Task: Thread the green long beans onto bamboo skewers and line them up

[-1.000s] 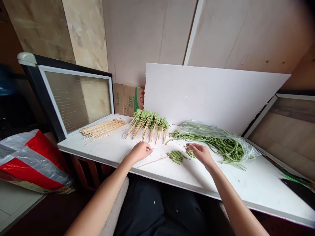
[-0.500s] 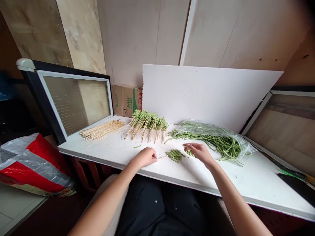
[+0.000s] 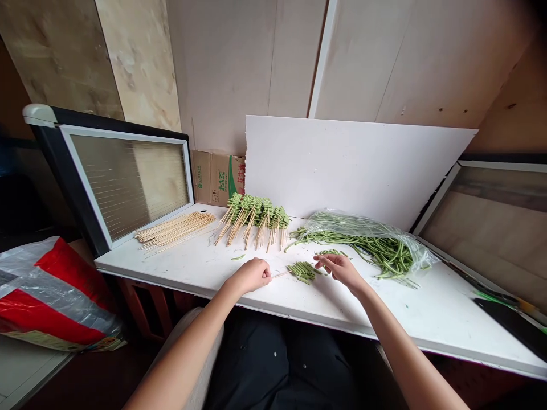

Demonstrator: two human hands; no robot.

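My left hand point(image 3: 253, 274) is closed around the end of a thin bamboo skewer point(image 3: 282, 274) lying on the white board point(image 3: 205, 265). The skewer's tip points at a small pile of cut green bean pieces point(image 3: 302, 270). My right hand point(image 3: 339, 266) rests just right of that pile, fingers pinched on a short bean piece. Behind it lies a clear plastic bag of long green beans point(image 3: 371, 242). Finished bean skewers point(image 3: 255, 216) are fanned out at the back, with a heap of bare skewers point(image 3: 173, 228) to their left.
A white panel point(image 3: 350, 168) leans on the wall behind the board. A glass-lidded freezer point(image 3: 115, 171) stands at left, a cardboard box point(image 3: 217, 176) behind it. A red and clear plastic bag point(image 3: 51, 290) lies at lower left. A dark knife point(image 3: 508, 324) rests at right.
My left hand picked up the skewer from the board and moved right toward the cut pieces. My right hand shifted slightly left and pinched a bean piece. A stray bean piece now shows near the finished skewers.
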